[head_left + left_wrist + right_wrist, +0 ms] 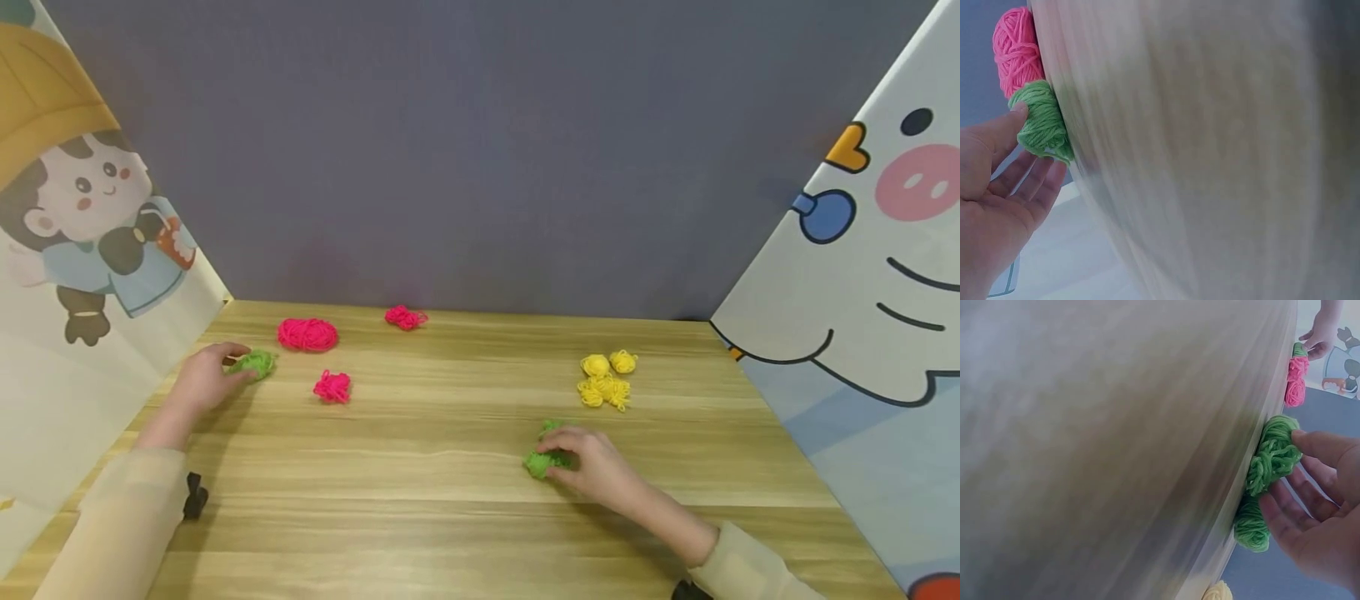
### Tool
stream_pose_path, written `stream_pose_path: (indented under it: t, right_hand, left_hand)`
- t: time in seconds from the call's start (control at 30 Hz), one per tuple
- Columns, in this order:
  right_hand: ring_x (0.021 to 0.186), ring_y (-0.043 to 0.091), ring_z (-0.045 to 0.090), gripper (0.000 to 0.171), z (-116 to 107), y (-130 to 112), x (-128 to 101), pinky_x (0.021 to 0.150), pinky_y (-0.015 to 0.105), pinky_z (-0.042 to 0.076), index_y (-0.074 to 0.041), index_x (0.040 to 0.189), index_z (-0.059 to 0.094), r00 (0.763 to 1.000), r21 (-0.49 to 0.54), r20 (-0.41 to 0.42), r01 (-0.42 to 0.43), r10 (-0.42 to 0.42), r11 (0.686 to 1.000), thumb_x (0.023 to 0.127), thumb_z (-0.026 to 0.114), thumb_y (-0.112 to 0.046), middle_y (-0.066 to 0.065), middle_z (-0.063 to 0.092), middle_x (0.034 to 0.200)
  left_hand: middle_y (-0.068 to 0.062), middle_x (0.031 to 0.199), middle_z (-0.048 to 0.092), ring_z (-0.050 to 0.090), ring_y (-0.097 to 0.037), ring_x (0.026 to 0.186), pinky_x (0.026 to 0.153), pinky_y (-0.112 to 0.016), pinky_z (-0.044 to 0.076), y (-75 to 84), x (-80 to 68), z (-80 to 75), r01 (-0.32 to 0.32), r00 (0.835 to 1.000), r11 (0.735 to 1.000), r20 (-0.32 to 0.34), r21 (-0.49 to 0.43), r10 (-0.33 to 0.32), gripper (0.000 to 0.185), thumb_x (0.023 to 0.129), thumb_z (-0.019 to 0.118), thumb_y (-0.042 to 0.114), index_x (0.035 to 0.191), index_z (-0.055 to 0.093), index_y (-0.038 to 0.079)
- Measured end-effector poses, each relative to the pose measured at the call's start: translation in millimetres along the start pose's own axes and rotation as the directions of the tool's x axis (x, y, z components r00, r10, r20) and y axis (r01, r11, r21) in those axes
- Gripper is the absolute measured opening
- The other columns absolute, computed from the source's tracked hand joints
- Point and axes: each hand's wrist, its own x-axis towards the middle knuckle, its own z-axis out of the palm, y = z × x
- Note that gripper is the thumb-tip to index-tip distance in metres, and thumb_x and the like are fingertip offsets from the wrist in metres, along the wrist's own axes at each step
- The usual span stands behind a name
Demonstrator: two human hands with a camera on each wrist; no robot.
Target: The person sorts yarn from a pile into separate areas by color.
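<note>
1. While both forearms lie over the near part of the wooden table point(450, 483), each hand works a green bundle: the left hand point(201, 382) reaches toward the table's far-left corner and touches a small green yarn ball point(255, 363). The left wrist view shows its fingers straight and loosely together, with one fingertip point(1017, 110) against the ball, not closed round it.
2. The right hand point(592, 462) rests right of centre, toward the near edge, on two green yarn bundles point(542, 457). Its fingers, slightly spread and gently bent, lie against them in the right wrist view, one fingertip point(1302, 436) on the upper bundle point(1272, 455); it looks like gathering rather than a firm grip.
3. The yarn seems sorted by colour: a large pink ball point(307, 334) and two small pink bundles point(332, 387) sit toward the far-left corner, just beside the left hand's green ball; four yellow bundles point(606, 379) cluster toward the far-right part, near the right hand's greens but apart from them.
4. Cartoon panels stand at the left edge point(75, 250) and the right edge point(885, 275).
5. No brand, label or readable writing shows anywhere.
</note>
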Motion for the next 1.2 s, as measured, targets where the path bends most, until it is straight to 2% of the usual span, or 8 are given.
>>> stream_pose_path:
  t: [0.27,0.57,0.9,1.2]
  right_hand:
    - [0.099,0.023,0.064,0.032,0.6,0.8,-0.2,0.081,0.028,0.056,-0.012,0.102,0.071,1.0,0.02,-0.005,0.011,-0.011,1.0,0.072,0.08,-0.006,0.004,0.068,0.106]
    - [0.09,0.019,0.065,0.032,0.0,1.0,-0.8,0.075,0.023,0.056,-0.009,0.101,0.071,1.0,0.053,-0.002,0.02,-0.02,0.998,0.071,0.079,-0.002,0.006,0.069,0.103]
    - [0.09,0.018,0.065,0.03,-0.6,-0.3,-0.2,0.075,0.024,0.056,-0.011,0.1,0.071,1.0,0.048,0.018,-0.014,0.013,0.999,0.072,0.079,-0.004,0.003,0.07,0.102]
    - [0.088,0.016,0.065,0.029,1.6,1.3,-0.6,0.074,0.021,0.055,-0.011,0.099,0.071,0.999,0.06,0.026,-0.02,0.019,0.998,0.072,0.079,-0.003,0.003,0.069,0.101]
  left_hand:
    - [-0.033,0.101,0.062,0.058,-0.047,0.091,0.079,-0.057,0.046,-2.4,6.4,-1.0,-0.02,1.0,1.0,0.01,0.023,0.02,0.034,0.083,0.07,0.011,0.107,0.06,-0.011]
    - [-0.031,0.1,0.062,0.057,-0.045,0.09,0.078,-0.055,0.046,-4.9,8.6,-2.1,0.006,0.999,1.0,0.047,0.024,-0.007,0.035,0.082,0.07,0.012,0.107,0.06,-0.01]
    - [-0.031,0.099,0.062,0.058,-0.043,0.088,0.077,-0.053,0.046,-5.3,9.8,0.1,0.005,0.999,1.0,0.051,0.027,-0.007,0.035,0.082,0.071,0.013,0.105,0.059,-0.01]
    - [-0.032,0.098,0.061,0.057,-0.044,0.088,0.078,-0.055,0.046,4.6,7.6,-0.3,0.007,0.999,1.0,0.051,0.026,-0.008,0.035,0.081,0.07,0.012,0.103,0.057,-0.012]
